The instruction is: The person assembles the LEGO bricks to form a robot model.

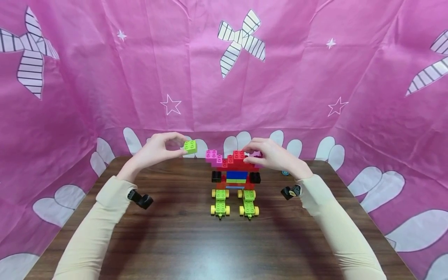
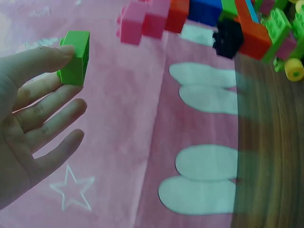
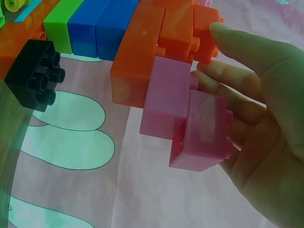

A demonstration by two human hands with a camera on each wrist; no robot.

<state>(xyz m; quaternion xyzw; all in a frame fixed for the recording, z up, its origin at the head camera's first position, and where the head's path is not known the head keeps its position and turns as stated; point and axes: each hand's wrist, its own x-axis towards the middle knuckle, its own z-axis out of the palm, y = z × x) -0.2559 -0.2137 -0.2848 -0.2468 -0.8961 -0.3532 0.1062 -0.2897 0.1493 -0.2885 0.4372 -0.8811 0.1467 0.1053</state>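
Note:
A toy figure built of building bricks (image 1: 236, 177) stands on the table, with red and blue layers, black side bricks and two lime-green wheeled bases. To its left my left hand (image 1: 154, 148) holds up a lime-green brick (image 1: 190, 147), pinched between thumb and fingertips, apart from the figure. In the left wrist view the other fingers spread loosely below that green brick (image 2: 75, 58). My right hand (image 1: 272, 154) is at the figure's top, its thumb and fingers pinching the top red brick (image 3: 205, 31). Beside that hand, pink bricks (image 3: 199, 130) step outward.
The brown wooden table (image 1: 196, 249) bears the figure near its far edge. A small blue piece (image 1: 285, 173) lies behind the right wrist. Pink cloth (image 1: 210, 105) with bows and stars hangs behind and along both sides. Black wrist cameras (image 1: 140, 199) sit on both wrists.

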